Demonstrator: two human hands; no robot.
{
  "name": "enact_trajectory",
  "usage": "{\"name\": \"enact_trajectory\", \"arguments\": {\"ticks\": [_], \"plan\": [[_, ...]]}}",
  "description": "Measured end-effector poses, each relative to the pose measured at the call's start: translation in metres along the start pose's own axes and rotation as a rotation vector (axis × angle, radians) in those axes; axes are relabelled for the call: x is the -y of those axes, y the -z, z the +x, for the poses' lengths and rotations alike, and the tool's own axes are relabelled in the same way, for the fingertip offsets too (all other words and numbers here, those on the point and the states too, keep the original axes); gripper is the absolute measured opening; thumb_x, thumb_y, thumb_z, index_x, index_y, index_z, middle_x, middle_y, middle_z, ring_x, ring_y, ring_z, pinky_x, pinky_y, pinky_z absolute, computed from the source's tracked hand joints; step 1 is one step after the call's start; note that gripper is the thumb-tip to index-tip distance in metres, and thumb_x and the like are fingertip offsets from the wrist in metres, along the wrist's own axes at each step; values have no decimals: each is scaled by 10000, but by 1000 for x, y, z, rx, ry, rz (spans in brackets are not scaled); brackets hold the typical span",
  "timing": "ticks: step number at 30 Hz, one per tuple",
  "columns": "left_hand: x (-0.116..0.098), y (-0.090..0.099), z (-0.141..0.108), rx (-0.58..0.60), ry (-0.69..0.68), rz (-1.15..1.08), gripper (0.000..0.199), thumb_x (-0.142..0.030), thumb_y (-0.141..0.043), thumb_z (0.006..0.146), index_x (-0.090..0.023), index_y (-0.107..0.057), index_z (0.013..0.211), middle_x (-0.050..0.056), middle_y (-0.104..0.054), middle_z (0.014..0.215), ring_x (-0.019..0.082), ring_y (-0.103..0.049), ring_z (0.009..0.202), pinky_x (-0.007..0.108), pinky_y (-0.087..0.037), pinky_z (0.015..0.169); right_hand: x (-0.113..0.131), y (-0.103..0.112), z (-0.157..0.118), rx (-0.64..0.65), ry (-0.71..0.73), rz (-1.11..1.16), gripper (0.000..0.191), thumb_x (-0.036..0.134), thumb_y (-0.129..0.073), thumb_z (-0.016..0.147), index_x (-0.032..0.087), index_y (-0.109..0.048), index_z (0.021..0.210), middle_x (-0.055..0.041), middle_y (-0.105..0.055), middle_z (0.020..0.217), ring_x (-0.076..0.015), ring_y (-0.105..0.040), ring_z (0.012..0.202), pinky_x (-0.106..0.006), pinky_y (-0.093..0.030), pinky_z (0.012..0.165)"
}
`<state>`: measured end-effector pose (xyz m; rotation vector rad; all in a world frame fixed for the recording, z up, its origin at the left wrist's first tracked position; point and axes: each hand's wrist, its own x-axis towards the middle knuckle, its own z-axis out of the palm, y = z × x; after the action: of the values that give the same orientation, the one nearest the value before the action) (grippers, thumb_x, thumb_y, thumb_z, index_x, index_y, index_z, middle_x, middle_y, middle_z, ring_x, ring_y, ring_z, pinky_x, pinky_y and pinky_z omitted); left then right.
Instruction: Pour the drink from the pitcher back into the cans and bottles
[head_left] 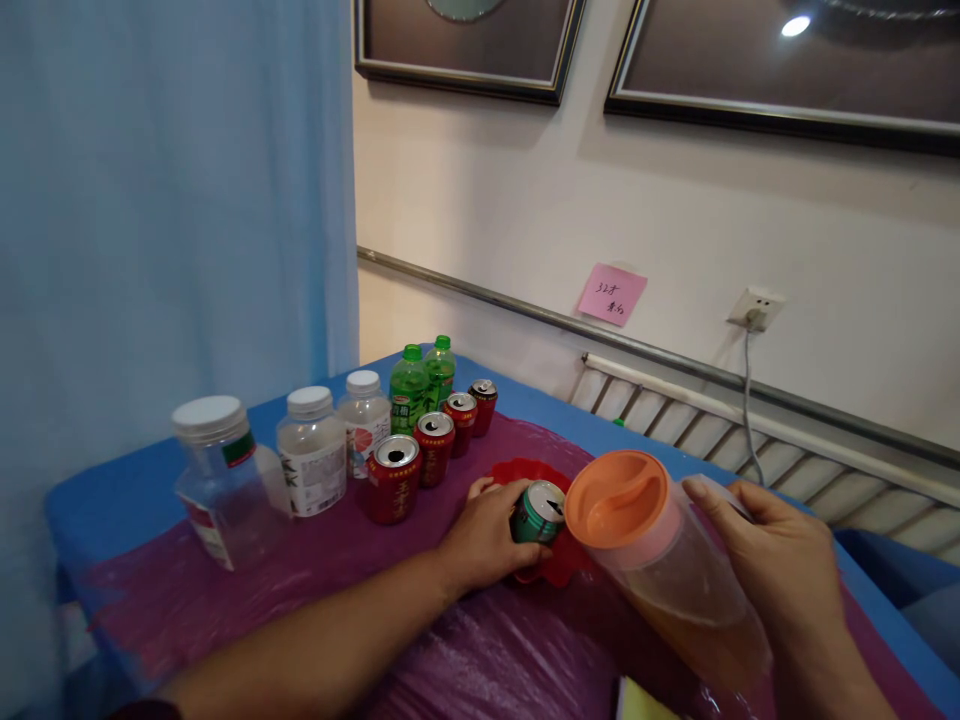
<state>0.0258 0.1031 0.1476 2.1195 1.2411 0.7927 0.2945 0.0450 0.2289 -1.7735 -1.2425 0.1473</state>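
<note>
My left hand [487,535] is wrapped round a green drink can [537,516], whose opened silver top faces up and is tipped a little to the right. Beneath and behind the can lies a red scalloped dish [559,570]. By its handle, my right hand [780,550] grips a clear plastic pitcher [694,600] with an orange lid [619,497]. The pitcher leans to the left, its lid close to the can's top. Brownish liquid shows inside. Whether any liquid is flowing out cannot be made out.
Several red cans [393,482] stand in a row left of the dish. Behind them are green bottles [409,385] and clear white-capped jars [214,490]. Purple plastic sheeting [480,660] covers the blue table [105,490]. A radiator [675,410] and cord [748,400] are along the wall.
</note>
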Motion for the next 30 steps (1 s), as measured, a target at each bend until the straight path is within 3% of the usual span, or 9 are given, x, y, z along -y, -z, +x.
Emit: {"name": "enact_trajectory", "arguments": {"ticks": [30], "plan": [[3, -3, 0, -12, -7, 1, 735, -390, -870, 585, -315, -584, 1258, -2, -688, 1270, 310, -565, 1215, 500, -193, 1174, -3, -1, 0, -14, 11, 3, 518, 661, -649, 719, 211, -473, 531, 44, -325, 539, -121, -347, 525, -230, -269, 424]]}}
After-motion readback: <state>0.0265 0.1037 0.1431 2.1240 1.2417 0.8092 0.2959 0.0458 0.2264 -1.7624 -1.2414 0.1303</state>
